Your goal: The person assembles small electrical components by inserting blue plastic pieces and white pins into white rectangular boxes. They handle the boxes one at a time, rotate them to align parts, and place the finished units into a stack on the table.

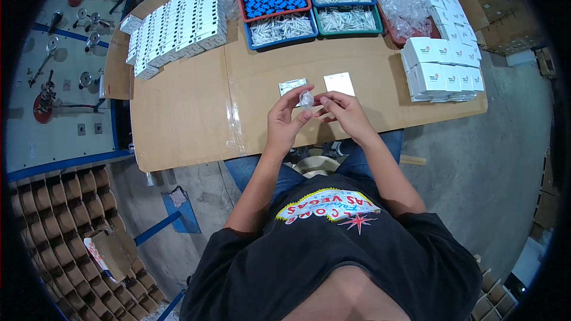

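My left hand is closed on a small clear plastic packet, pinched between thumb and fingers above the near part of the table. What is inside the packet is too small to make out. Close by on the right, my right hand has its fingers bent but apart, the tips at the packet's edge; whether they touch it I cannot tell. Just beyond my hands lie a printed white leaflet, partly hidden by my left fingers, and a plain white card or flat box.
Rows of white boxes stand at the far left of the cardboard-covered table, with stacked white boxes at the right. A red tray holds blue parts. Trays behind carry white sticks; clear plastic bags fill another.
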